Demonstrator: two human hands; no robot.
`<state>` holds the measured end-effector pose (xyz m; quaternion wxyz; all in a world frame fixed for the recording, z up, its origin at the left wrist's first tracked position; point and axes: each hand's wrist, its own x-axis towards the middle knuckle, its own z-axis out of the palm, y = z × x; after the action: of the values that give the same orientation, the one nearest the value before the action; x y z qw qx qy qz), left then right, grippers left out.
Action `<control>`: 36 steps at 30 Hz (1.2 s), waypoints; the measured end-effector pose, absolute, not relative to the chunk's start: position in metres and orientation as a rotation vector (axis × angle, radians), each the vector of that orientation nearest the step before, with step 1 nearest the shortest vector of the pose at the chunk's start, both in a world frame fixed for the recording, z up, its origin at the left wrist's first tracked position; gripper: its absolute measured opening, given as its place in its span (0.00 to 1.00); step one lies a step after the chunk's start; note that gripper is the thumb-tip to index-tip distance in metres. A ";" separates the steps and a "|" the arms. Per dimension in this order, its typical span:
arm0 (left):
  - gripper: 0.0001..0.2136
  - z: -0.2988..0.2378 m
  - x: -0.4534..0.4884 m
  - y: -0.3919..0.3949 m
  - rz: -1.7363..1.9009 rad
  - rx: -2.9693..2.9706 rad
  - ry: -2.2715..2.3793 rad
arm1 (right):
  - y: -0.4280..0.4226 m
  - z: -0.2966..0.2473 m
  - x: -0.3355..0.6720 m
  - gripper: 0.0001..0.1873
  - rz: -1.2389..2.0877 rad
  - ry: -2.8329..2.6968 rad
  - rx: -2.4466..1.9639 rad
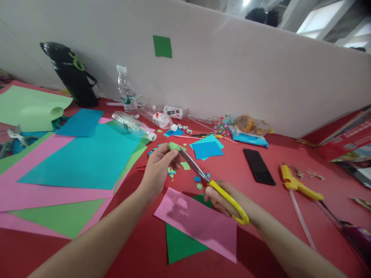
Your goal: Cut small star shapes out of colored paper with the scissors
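Pinched between the thumb and fingers of my left hand [159,164] is a small piece of light green paper [175,146]. My right hand [222,197] grips a pair of scissors [228,199] with yellow handles, and the blade tips meet the green piece close to my left thumb. Below both hands a pink paper sheet [199,224] lies across a dark green sheet [185,247]. Small cut stars and scraps, among them a green star [199,186] and a blue star [197,179], are scattered on the red table under the scissors.
Large colored sheets [84,158] cover the left side. Plastic bottles [127,92] and a black flask [72,77] stand or lie by the wall. Blue squares [208,149] are ahead; a phone [259,166] and yellow glue gun [301,185] lie to the right.
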<state>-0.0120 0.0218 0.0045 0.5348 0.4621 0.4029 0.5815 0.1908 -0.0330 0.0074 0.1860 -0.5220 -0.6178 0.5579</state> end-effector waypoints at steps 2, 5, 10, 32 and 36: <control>0.07 0.005 -0.012 0.022 1.382 1.100 0.960 | -0.033 0.006 0.191 0.28 1.584 -1.728 -1.487; 0.07 0.005 -0.012 0.022 1.378 1.104 0.962 | -0.032 0.003 0.191 0.25 1.616 -1.692 -1.477; 0.07 0.005 -0.013 0.022 1.374 1.105 0.957 | -0.032 0.003 0.191 0.22 1.641 -1.607 -1.507; 0.07 0.004 -0.016 0.025 1.378 1.027 0.909 | -0.030 0.008 0.189 0.25 1.621 -1.573 -1.641; 0.07 0.004 -0.019 0.027 1.371 1.058 0.908 | -0.028 0.006 0.190 0.24 1.610 -1.598 -1.617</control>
<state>-0.0193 0.0271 0.0038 0.5588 0.4486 0.3851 0.5815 0.1902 -0.0284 0.0060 0.1771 -0.5714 -0.5644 0.5688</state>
